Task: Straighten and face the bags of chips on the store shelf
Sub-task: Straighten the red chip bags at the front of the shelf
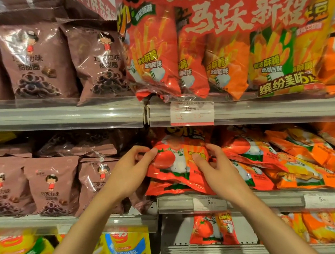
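Two hands are working the middle shelf (209, 199): the left hand (126, 171) is pinching the left edge of the red tomato bag (175, 162), the right hand (217, 169) pressing its right side. Lying between them atop the stack, the bag is facing outward, slightly tilted, long axis running up-down.

Middle shelf (250, 198), right bay: the left hand (126, 175) and right hand (217, 169) both grip a red foil chip bag printed with a tomato (173, 160), one at each side edge, fingers curled over its face. The bag lies on top of a stack of like red bags. Just right of it, orange foil chip bags (307, 161) lie tilted and overlapping. To the left, brown chocolate-ring snack bags (52, 187) stand upright. White price tags (209, 203) sit on the shelf rail.
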### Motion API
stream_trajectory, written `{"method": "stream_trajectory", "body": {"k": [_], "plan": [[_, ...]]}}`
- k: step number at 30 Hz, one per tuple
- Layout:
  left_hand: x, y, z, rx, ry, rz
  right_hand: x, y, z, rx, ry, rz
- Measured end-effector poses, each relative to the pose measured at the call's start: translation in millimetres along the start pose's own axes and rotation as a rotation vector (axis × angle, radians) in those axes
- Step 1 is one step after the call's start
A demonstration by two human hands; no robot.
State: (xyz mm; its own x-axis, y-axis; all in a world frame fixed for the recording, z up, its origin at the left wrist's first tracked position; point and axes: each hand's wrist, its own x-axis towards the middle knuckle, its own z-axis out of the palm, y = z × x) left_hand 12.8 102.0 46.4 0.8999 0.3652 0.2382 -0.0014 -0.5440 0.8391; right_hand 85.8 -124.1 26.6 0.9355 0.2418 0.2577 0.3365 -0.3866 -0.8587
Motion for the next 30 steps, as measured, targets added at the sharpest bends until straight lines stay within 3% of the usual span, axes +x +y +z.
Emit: {"method": "stream_trajectory", "body": {"k": [6,12,20,30], "plan": [[44.4,22.3,9.9,-0.136,-0.219,-0.116,18.1,-10.0,3.5,0.062,-0.032,0.133],[40.4,25.8,18.3,-0.155,-0.232,-0.101,12.3,-9.9,2.0,0.129,-0.037,0.098],[-22.9,4.8,23.1,-0.33,-0.103,-0.037,-41.0,-2.0,-4.2,0.23,-0.075,-0.034],[-57.2,-31.3,-13.1,-0.351,0.176,-0.003,-42.8,-16.2,7.6,0.02,-0.132,-0.099]]}}
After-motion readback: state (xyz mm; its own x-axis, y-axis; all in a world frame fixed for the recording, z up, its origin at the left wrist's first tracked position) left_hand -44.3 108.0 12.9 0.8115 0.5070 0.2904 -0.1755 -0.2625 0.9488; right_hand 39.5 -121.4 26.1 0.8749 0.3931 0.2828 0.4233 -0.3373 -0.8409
